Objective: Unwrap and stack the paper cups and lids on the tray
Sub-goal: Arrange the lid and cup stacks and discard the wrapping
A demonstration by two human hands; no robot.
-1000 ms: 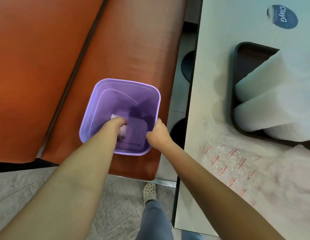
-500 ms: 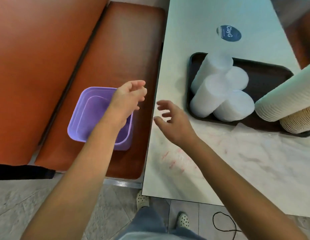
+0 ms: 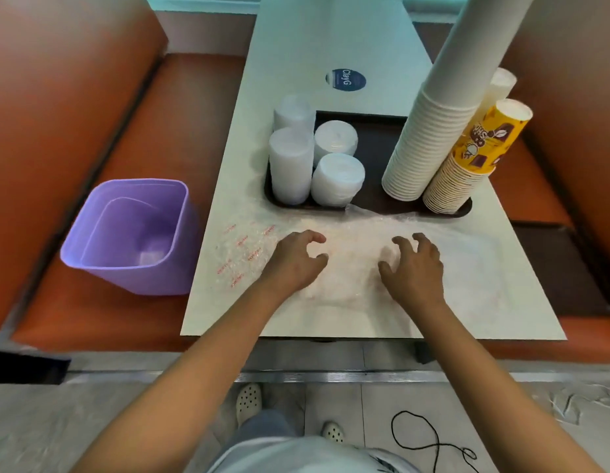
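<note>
Item 1, nearest: my left hand (image 3: 298, 264) and right hand (image 3: 414, 268), both over the wrap (image 3: 351, 264) at 6 o'clock on the worktop (image 3: 296, 46). Each grip is open, fingers curled like claws and holding nothing; whether the fingertips touch the film I cannot tell.

Item 2: the wrap itself, clear crumpled film with red print at its 9 o'clock side, spread from the near edge up to the tray (image 3: 375, 145).

Item 3: bin (image 3: 129, 233), purple, on the orange seat at 9 o'clock, beside the worktop.

Item 4: tray, dark, at 12 o'clock of my hands. On it, lids (image 3: 317, 155) in four white stacks at its 9 o'clock end; cups (image 3: 429, 138), a tall white stack and a yellow printed stack, leaning at its 3 o'clock end.

Step in hand, as I judge it: gather the loose wrap for the bin. To do it well I would sweep both hands inward, bunch the film into one tight wad before lifting, and keep the far edge from dragging against the tray, since the leaning cups could topple.
</note>
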